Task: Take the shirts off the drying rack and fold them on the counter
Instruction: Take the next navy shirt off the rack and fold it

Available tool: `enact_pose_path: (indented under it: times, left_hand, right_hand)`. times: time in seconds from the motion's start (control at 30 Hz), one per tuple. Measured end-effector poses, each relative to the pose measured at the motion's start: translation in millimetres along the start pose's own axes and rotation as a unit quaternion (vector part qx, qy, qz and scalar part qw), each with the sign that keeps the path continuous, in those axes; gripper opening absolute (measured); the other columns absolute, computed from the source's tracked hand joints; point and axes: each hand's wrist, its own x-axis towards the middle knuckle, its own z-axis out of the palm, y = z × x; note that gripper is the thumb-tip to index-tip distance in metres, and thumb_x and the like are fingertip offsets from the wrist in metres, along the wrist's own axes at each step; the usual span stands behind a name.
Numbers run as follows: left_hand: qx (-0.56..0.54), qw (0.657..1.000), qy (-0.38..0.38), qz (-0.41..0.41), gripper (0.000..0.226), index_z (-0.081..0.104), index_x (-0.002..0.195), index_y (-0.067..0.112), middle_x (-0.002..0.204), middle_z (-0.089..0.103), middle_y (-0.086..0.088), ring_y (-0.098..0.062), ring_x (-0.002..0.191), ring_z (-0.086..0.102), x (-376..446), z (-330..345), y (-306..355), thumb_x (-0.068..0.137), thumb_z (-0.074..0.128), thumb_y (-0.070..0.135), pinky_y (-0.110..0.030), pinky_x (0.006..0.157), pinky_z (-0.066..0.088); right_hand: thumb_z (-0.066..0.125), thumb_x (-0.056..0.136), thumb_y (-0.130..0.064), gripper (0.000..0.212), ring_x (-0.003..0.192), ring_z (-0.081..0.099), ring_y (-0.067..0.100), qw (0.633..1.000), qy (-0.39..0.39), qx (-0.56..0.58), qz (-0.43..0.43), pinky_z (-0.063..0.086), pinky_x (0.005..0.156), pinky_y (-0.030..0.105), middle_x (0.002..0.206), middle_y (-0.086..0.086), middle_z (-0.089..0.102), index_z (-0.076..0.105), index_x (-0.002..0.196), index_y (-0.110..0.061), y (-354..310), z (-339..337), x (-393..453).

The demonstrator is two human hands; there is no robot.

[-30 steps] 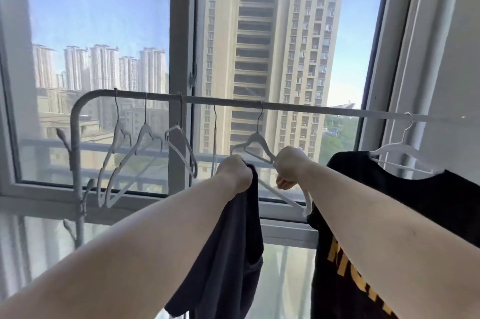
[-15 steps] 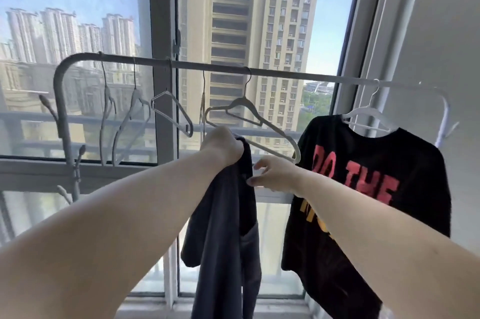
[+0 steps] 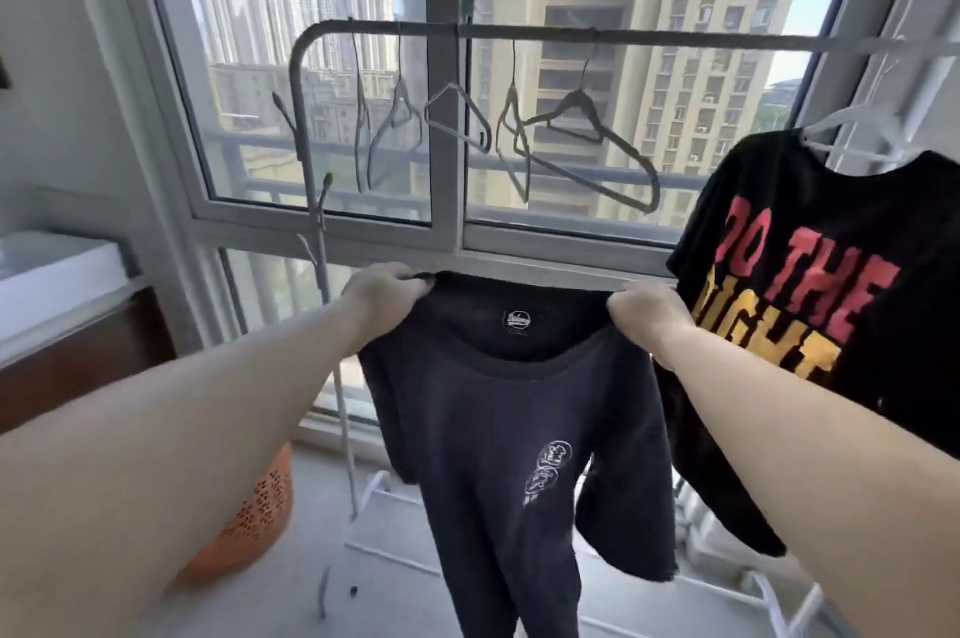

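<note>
Both forearms reach forward from the lower corners of the frame and converge slightly toward the middle. The left hand (image 3: 384, 297) sits left of centre with its fingers curled over the top edge of a dark navy T-shirt (image 3: 514, 434), gripping the left shoulder seam. The right hand (image 3: 652, 320) is at about the same height, right of centre, knuckles toward the camera, fingers bunched around the shirt's right shoulder. The hands are well apart, and the collar stretches between them so the neck label faces the camera. The shirt hangs free below the hands in the lower middle of the frame, with a small white print low on its chest.

Behind it, the grey drying rack (image 3: 524, 33) crosses the upper part of the frame in front of the window (image 3: 447, 232). Five bare hangers (image 3: 587, 128) hang from its bar. At the right edge a black T-shirt (image 3: 810, 284) with red and yellow lettering hangs on a white hanger (image 3: 852, 122). An orange perforated basket (image 3: 249, 523) shows at lower left, partly hidden by the left forearm.

Half a second ago the left hand alone held the navy shirt bunched near the hangers while the right hand reached toward it with looser fingers. Now both hands grip it, lower in the frame, and the shirt is spread open.
</note>
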Motion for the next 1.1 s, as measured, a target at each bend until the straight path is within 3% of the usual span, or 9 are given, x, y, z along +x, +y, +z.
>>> enact_pose_path:
  times: [0.2, 0.3, 0.37, 0.47, 0.57, 0.7, 0.8, 0.9, 1.1]
  left_hand:
    - [0.166, 0.983, -0.073, 0.022, 0.064, 0.056, 0.082, 0.015, 0.074, 0.056, 0.001, -0.018, 0.071, 0.053, -58.3, -62.2, -50.4, 0.068, 0.056, 0.077, -0.030, 0.063, 0.039]
    - [0.229, 0.970, -0.080, 0.023, 0.094, 0.055, 0.077, 0.018, 0.074, 0.057, 0.002, -0.017, 0.071, 0.055, -78.2, -96.1, -59.9, 0.034, 0.041, 0.101, -0.031, 0.067, 0.043]
    - [0.186, 0.978, -0.090, 0.010, 0.087, 0.059, 0.079, 0.017, 0.075, 0.060, 0.001, -0.017, 0.072, 0.057, -85.0, -117.2, -69.5, 0.042, 0.051, 0.095, -0.030, 0.070, 0.044]
    - [-0.066, 0.981, -0.160, -0.087, 0.056, 0.069, 0.103, 0.014, 0.099, 0.072, -0.007, -0.023, 0.091, 0.068, -96.1, -153.5, -84.4, 0.064, 0.080, 0.052, -0.038, 0.088, 0.053]
    - [-0.213, 0.949, -0.199, -0.125, 0.028, 0.067, 0.093, 0.010, 0.090, 0.070, -0.012, -0.021, 0.077, 0.068, -103.7, -186.7, -106.0, 0.071, 0.076, 0.024, -0.031, 0.071, 0.056]
    - [-0.227, 0.959, -0.114, -0.127, 0.015, 0.058, 0.075, 0.015, 0.073, 0.064, -0.007, -0.014, 0.057, 0.061, -102.0, -215.7, -133.8, 0.087, 0.065, 0.020, -0.024, 0.051, 0.049]
    - [-0.152, 0.984, -0.011, -0.096, 0.025, 0.054, 0.071, 0.017, 0.061, 0.058, -0.001, -0.010, 0.046, 0.052, -94.3, -237.2, -154.6, 0.088, 0.066, 0.030, -0.018, 0.041, 0.041]
    - [-0.072, 0.994, 0.022, -0.075, 0.032, 0.057, 0.069, 0.017, 0.057, 0.060, 0.002, -0.010, 0.047, 0.053, -91.1, -268.4, -171.2, 0.082, 0.070, 0.043, -0.019, 0.044, 0.041]
    - [-0.157, 0.959, -0.187, -0.144, 0.033, 0.070, 0.087, 0.007, 0.088, 0.070, -0.016, -0.023, 0.069, 0.067, -97.8, -336.4, -208.3, 0.068, 0.081, 0.032, -0.029, 0.065, 0.056]
  right_hand:
    - [0.038, 0.094, -0.014, 0.033, 0.082, 0.043, 0.021, 0.992, -0.085, 0.082, -0.053, 0.035, 0.060, 0.028, 0.079, 0.007, 0.046, 0.038, 0.061, -0.019, -38.4, 14.5, -33.9]
    - [0.059, 0.063, -0.029, 0.013, 0.069, 0.046, 0.023, 0.963, -0.151, 0.218, -0.042, 0.038, 0.065, 0.032, 0.070, 0.005, 0.052, 0.052, 0.057, -0.020, -63.4, 25.0, -53.0]
    - [0.061, 0.054, -0.033, 0.015, 0.069, 0.053, 0.024, 0.938, -0.200, 0.280, -0.035, 0.041, 0.071, 0.032, 0.072, 0.006, 0.060, 0.062, 0.058, -0.019, -78.1, 30.9, -60.8]
    - [0.069, 0.078, -0.037, 0.027, 0.085, 0.069, 0.026, 0.916, -0.269, 0.291, -0.066, 0.051, 0.081, 0.031, 0.092, 0.007, 0.074, 0.074, 0.089, -0.013, -98.9, 38.6, -63.9]
    - [0.068, 0.082, -0.037, 0.033, 0.098, 0.069, 0.022, 0.889, -0.346, 0.289, -0.079, 0.049, 0.088, 0.031, 0.102, 0.005, 0.074, 0.073, 0.104, -0.012, -129.4, 47.7, -72.2]
    - [0.059, 0.055, -0.006, 0.022, 0.079, 0.062, 0.025, 0.868, -0.402, 0.268, -0.111, 0.048, 0.073, 0.032, 0.080, 0.008, 0.066, 0.061, 0.076, -0.011, -176.5, 63.3, -87.1]
    - [0.049, 0.049, 0.002, 0.022, 0.068, 0.052, 0.021, 0.889, -0.366, 0.244, -0.126, 0.039, 0.058, 0.027, 0.068, 0.005, 0.054, 0.053, 0.066, -0.011, -215.2, 77.7, -100.6]
    - [0.058, 0.077, 0.010, 0.023, 0.070, 0.055, 0.018, 0.905, -0.314, 0.242, -0.157, 0.042, 0.062, 0.026, 0.073, 0.005, 0.059, 0.061, 0.072, -0.012, -247.2, 95.6, -103.2]
    - [0.066, 0.086, -0.002, 0.017, 0.064, 0.049, 0.013, 0.922, -0.154, 0.327, -0.139, 0.040, 0.057, 0.017, 0.070, 0.003, 0.058, 0.066, 0.075, -0.015, -283.3, 126.4, -102.5]
